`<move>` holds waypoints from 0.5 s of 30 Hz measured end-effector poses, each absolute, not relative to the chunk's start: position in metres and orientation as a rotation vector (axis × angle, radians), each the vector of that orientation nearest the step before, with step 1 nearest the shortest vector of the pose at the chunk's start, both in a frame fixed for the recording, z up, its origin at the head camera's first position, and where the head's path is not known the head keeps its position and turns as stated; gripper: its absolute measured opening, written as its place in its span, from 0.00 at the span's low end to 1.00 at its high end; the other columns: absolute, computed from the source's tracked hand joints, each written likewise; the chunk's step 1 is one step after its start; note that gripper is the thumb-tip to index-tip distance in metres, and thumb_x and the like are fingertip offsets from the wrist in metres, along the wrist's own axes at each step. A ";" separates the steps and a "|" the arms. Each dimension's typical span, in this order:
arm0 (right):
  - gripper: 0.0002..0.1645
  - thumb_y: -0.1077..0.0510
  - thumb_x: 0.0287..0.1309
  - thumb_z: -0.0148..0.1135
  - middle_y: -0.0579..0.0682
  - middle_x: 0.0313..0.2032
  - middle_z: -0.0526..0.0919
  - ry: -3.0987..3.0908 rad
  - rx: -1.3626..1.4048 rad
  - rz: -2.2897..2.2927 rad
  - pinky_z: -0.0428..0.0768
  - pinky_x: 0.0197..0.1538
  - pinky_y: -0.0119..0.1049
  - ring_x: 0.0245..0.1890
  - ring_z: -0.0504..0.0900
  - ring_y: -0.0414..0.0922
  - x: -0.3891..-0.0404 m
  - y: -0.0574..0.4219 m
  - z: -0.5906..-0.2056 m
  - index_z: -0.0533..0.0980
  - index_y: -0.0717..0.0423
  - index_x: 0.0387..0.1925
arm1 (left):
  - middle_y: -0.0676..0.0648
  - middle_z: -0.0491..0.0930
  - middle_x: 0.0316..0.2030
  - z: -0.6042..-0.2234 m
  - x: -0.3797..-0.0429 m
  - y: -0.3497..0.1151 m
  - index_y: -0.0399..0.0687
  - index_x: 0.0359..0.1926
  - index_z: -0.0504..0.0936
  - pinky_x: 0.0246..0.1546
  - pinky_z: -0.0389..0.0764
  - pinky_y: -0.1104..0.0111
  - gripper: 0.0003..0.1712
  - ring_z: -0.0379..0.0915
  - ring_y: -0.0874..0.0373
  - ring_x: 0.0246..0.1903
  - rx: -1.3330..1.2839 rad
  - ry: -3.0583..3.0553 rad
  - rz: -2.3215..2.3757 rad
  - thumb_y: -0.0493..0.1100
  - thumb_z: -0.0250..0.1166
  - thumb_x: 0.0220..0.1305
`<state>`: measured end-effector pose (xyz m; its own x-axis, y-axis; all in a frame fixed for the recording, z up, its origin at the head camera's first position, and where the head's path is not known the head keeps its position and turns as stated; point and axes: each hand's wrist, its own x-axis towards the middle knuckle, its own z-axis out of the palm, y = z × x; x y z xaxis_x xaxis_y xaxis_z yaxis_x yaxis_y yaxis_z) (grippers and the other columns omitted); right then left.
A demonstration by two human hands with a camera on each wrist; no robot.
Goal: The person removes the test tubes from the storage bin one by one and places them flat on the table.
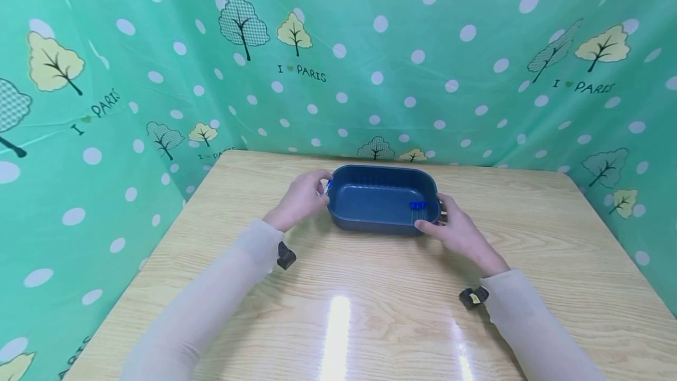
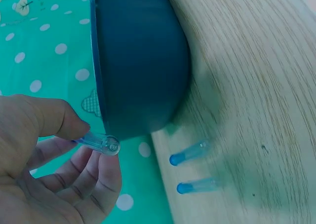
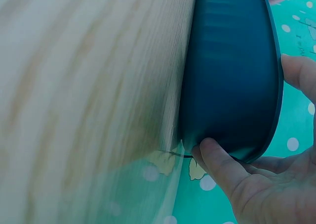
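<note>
A dark blue plastic basin (image 1: 370, 225) stands on the table. My left hand (image 1: 305, 194) is at its left end and pinches a small clear tube (image 2: 104, 144) between thumb and fingers, close to the rim. Two similar clear tubes with blue caps (image 2: 190, 154) lie on the table beside the basin in the left wrist view; the head view does not show them. Inside the basin, at its right end, several blue-capped tubes (image 1: 418, 210) lie side by side. My right hand (image 1: 459, 231) grips the basin's right end, thumb at the rim and fingers against the outer wall.
The wooden table (image 1: 391, 310) reaches out on both sides of the basin. A green dotted cloth (image 1: 370, 75) hangs behind it and along its sides. Small black devices (image 1: 286, 256) are worn at both wrists.
</note>
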<state>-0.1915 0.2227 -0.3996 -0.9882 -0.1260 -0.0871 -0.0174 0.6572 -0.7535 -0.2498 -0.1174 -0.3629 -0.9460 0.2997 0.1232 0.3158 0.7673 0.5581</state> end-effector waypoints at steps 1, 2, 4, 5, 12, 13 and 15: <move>0.58 0.36 0.54 0.64 0.66 0.68 0.56 2.740 -0.123 -1.245 0.69 0.57 0.60 0.62 0.66 0.66 -0.192 0.223 -0.400 0.45 0.57 0.73 | 0.47 0.75 0.29 -0.364 -0.251 -0.119 0.44 0.58 0.75 0.29 0.73 0.64 0.28 0.71 0.54 0.28 -0.505 -2.924 -0.931 0.33 0.64 0.52; 0.58 0.36 0.54 0.64 0.66 0.68 0.57 2.742 -0.126 -1.246 0.69 0.57 0.60 0.62 0.66 0.66 -0.192 0.223 -0.400 0.45 0.57 0.73 | 0.47 0.75 0.29 -0.366 -0.252 -0.120 0.45 0.57 0.75 0.28 0.73 0.64 0.28 0.71 0.54 0.28 -0.500 -2.922 -0.934 0.33 0.64 0.52; 0.58 0.36 0.54 0.64 0.67 0.68 0.58 2.745 -0.133 -1.248 0.69 0.57 0.60 0.61 0.67 0.66 -0.192 0.223 -0.400 0.46 0.57 0.73 | 0.47 0.75 0.29 -0.368 -0.254 -0.123 0.46 0.57 0.75 0.27 0.73 0.64 0.27 0.71 0.54 0.27 -0.483 -2.922 -0.948 0.34 0.64 0.53; 0.58 0.37 0.54 0.64 0.67 0.67 0.58 2.747 -0.136 -1.249 0.69 0.57 0.60 0.61 0.67 0.66 -0.192 0.223 -0.400 0.46 0.57 0.73 | 0.47 0.75 0.29 -0.369 -0.254 -0.124 0.46 0.57 0.75 0.27 0.73 0.65 0.28 0.71 0.54 0.27 -0.477 -2.926 -0.955 0.34 0.65 0.53; 0.57 0.38 0.55 0.65 0.67 0.67 0.58 2.746 -0.137 -1.252 0.69 0.57 0.60 0.61 0.67 0.66 -0.192 0.223 -0.400 0.46 0.57 0.73 | 0.46 0.75 0.30 -0.371 -0.257 -0.133 0.45 0.59 0.73 0.25 0.74 0.65 0.30 0.72 0.54 0.26 -0.417 -2.962 -1.011 0.32 0.63 0.52; 0.57 0.38 0.54 0.64 0.67 0.67 0.58 2.747 -0.136 -1.250 0.69 0.57 0.60 0.61 0.67 0.66 -0.192 0.223 -0.400 0.46 0.57 0.73 | 0.46 0.76 0.30 -0.372 -0.258 -0.134 0.45 0.59 0.73 0.25 0.74 0.65 0.30 0.72 0.54 0.26 -0.406 -2.965 -1.028 0.32 0.64 0.52; 0.57 0.38 0.55 0.64 0.66 0.67 0.58 2.746 -0.134 -1.251 0.69 0.57 0.60 0.61 0.67 0.66 -0.192 0.223 -0.400 0.46 0.57 0.73 | 0.45 0.76 0.30 -0.373 -0.259 -0.137 0.45 0.58 0.73 0.25 0.74 0.65 0.29 0.73 0.54 0.26 -0.386 -2.971 -1.053 0.34 0.64 0.53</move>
<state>-0.1918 0.2230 -0.3998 -0.9887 -0.1306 -0.0734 -0.0303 0.6542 -0.7557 -0.2592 -0.1372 -0.3733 -0.9699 0.2385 0.0483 0.2157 0.7507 0.6245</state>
